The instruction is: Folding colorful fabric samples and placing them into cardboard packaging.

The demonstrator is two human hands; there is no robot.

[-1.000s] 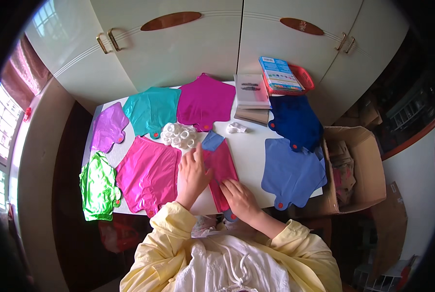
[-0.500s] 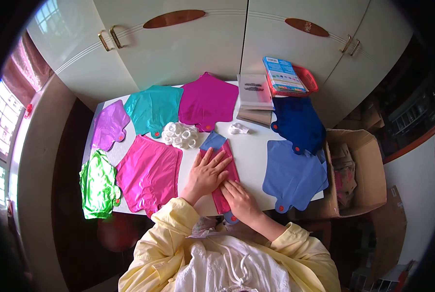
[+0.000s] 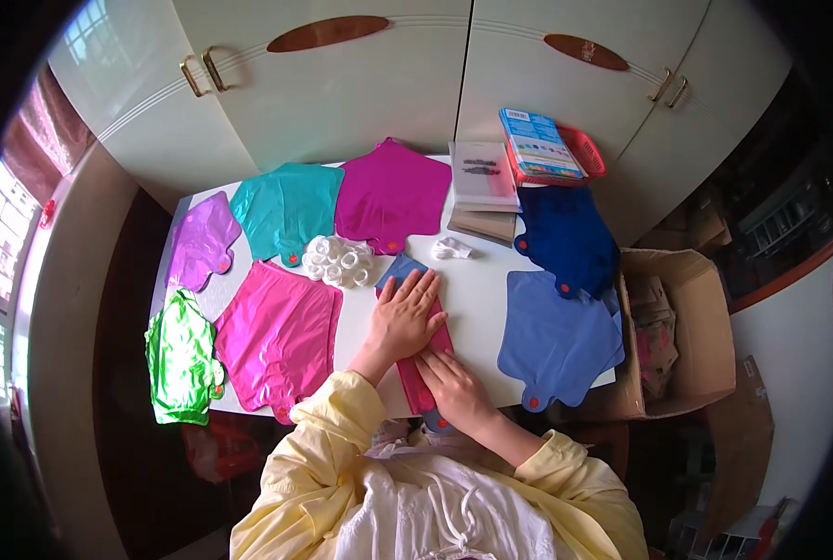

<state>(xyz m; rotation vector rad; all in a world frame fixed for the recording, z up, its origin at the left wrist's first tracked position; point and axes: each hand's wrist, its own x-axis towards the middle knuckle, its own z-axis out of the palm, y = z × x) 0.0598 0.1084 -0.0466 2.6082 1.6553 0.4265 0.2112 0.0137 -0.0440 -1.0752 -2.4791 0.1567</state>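
Observation:
In front of me, a narrow folded bundle of deep-pink foil balloon (image 3: 415, 390) lies on the white table, with blue foil (image 3: 399, 268) showing at its far end. My left hand (image 3: 402, 319) rests flat over the bundle's upper half, fingers spread. Nearer my body, my right hand (image 3: 459, 390) lies on the bundle's lower right side, its fingers stretched out. The hands cover much of the bundle. A heap of white ribbon rolls (image 3: 336, 260) sits just beyond my left hand, and a small white ribbon piece (image 3: 451, 248) lies farther right.
Flat foil balloons ring the table: green (image 3: 181, 359), pink (image 3: 281, 341), lilac (image 3: 202, 241), teal (image 3: 288, 210), magenta (image 3: 393, 196), navy (image 3: 570, 238) and blue (image 3: 561, 336). Packets (image 3: 485, 177) and a red basket (image 3: 586, 154) stand far right. An open cardboard box (image 3: 692, 341) adjoins the right edge.
My left hand has shifted slightly up and right along the folded bundle, its fingers now closer together. The right hand stays on the lower part. The whole view has shifted slightly.

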